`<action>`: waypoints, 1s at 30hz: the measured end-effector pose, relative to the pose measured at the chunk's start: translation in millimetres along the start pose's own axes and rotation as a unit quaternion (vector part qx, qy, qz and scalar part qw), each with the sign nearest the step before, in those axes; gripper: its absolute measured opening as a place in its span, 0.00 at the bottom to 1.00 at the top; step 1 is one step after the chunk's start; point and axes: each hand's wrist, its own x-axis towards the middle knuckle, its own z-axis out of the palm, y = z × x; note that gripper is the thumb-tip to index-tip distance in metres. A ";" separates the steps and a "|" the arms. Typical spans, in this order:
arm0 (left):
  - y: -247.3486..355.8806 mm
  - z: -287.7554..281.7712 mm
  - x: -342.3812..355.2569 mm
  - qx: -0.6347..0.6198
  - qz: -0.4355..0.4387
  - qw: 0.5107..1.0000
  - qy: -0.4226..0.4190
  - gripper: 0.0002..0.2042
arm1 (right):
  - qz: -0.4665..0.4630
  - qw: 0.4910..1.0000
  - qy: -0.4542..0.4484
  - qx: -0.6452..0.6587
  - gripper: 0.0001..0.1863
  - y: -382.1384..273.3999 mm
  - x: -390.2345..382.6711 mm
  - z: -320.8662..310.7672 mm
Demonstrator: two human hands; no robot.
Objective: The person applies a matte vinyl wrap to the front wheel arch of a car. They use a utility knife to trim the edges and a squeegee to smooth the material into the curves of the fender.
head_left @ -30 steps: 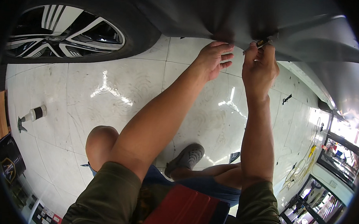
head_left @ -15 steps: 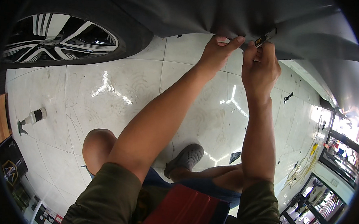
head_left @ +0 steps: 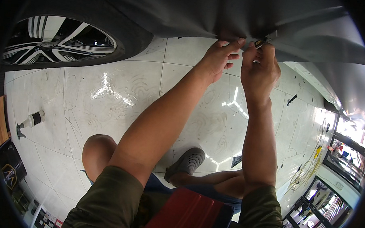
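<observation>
Dark grey film (head_left: pixel 182 16) with creases covers the car's body above my hands. My left hand (head_left: pixel 219 60) is at its lower edge with fingers apart, thumb and fingertips by the film. Just right of it, my right hand (head_left: pixel 260 74) is closed on a small utility knife (head_left: pixel 260 43) with a dark and yellow handle, its tip up against the film. The car's wheel (head_left: pixel 49 43), black and silver, fills the upper left. A red flat item (head_left: pixel 174 215) is at my waist.
A spray bottle (head_left: pixel 32 119) lies on the glossy tiled floor (head_left: pixel 109 115) at left. My bent knee (head_left: pixel 97 151) and shoe (head_left: pixel 188 163) are below. Yellow hoses or cables (head_left: pixel 306 172) lie at right beside glass doors (head_left: pixel 343 157). Dark scraps dot the floor.
My left fingers closed on the film's edge half a second ago and are now spread again. My right hand and the knife have shifted slightly left and down.
</observation>
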 end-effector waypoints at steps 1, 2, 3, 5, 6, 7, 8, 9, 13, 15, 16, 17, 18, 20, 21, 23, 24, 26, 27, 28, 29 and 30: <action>-0.7 -1.3 0.1 -0.012 -0.001 1.000 0.005 0.25 | 0.002 1.000 0.003 0.009 0.09 3.0 -2.0 3.8; 0.1 -2.2 -0.9 -0.025 -0.004 1.000 0.010 0.23 | 0.004 1.000 0.005 0.017 0.09 6.0 -3.9 6.6; 0.9 -3.6 -2.1 -0.037 -0.006 0.999 0.015 0.20 | 0.006 1.000 0.005 0.018 0.09 7.6 -5.3 8.4; 1.9 -7.5 -5.3 -0.061 -0.005 0.998 0.020 0.18 | 0.009 1.000 0.004 0.020 0.09 9.8 -8.2 11.8; 2.1 -8.8 -6.5 -0.073 -0.005 0.997 0.023 0.17 | 0.006 1.000 0.007 0.019 0.09 11.2 -9.4 13.5; 2.1 -9.6 -7.0 -0.074 -0.006 0.997 0.020 0.15 | 0.004 1.000 0.010 0.019 0.09 12.5 -10.4 15.4; 2.5 -10.4 -7.9 -0.074 -0.006 0.997 0.017 0.13 | 0.001 1.000 0.013 0.019 0.09 13.4 -11.7 17.0; 2.5 -10.7 -8.6 -0.075 -0.007 0.997 0.015 0.12 | 0.004 1.000 0.010 0.010 0.09 14.6 -13.1 17.8; 0.8 -13.2 -9.8 -0.080 -0.014 0.996 0.027 0.09 | 0.008 1.000 0.001 -0.004 0.10 20.3 -19.3 25.3; -1.6 -15.8 -8.3 -0.075 -0.022 0.997 0.026 0.08 | 0.013 1.000 -0.005 -0.011 0.10 25.0 -24.0 29.9; -3.0 -16.8 -7.7 -0.072 -0.021 0.997 0.027 0.08 | 0.018 1.000 -0.012 -0.019 0.10 27.6 -27.1 32.5; -4.0 -19.0 -8.4 -0.067 -0.020 0.997 0.029 0.07 | 0.026 0.999 -0.018 -0.025 0.10 28.8 -30.7 35.8; -4.9 -20.8 -8.9 -0.062 -0.019 0.997 0.032 0.07 | 0.025 0.999 -0.018 -0.027 0.10 30.7 -32.8 38.2; -6.6 -18.8 -9.1 -0.043 -0.010 0.999 0.026 0.07 | 0.023 0.999 -0.018 -0.031 0.10 36.4 -36.0 42.3; -5.7 -18.4 -9.8 -0.034 -0.005 0.999 0.023 0.07 | 0.026 0.999 -0.019 -0.028 0.09 38.8 -38.5 45.2; -2.5 -20.4 -9.5 -0.026 0.007 0.999 0.033 0.07 | 0.030 0.999 -0.020 -0.025 0.09 44.3 -43.7 50.5; -1.6 -20.8 -8.5 -0.022 0.012 0.999 0.037 0.07 | 0.028 0.999 -0.022 -0.027 0.09 47.0 -45.9 52.9; 1.1 -23.1 -7.3 -0.031 0.013 0.999 0.041 0.08 | 0.023 0.999 -0.026 -0.031 0.09 51.1 -48.7 57.2; 1.9 -23.7 -7.3 -0.036 0.013 0.998 0.043 0.08 | 0.024 0.999 -0.029 -0.032 0.09 52.8 -49.2 58.4; 1.9 -23.2 -7.2 -0.041 0.014 0.998 0.038 0.09 | 0.024 0.999 -0.031 -0.033 0.09 54.4 -49.8 59.4; 1.7 -22.9 -6.9 -0.045 0.015 0.998 0.033 0.09 | 0.024 0.999 -0.033 -0.034 0.09 55.3 -50.1 60.4; 1.3 -22.6 -6.7 -0.050 0.017 0.998 0.027 0.10 | 0.026 0.998 -0.034 -0.037 0.09 56.5 -51.1 61.9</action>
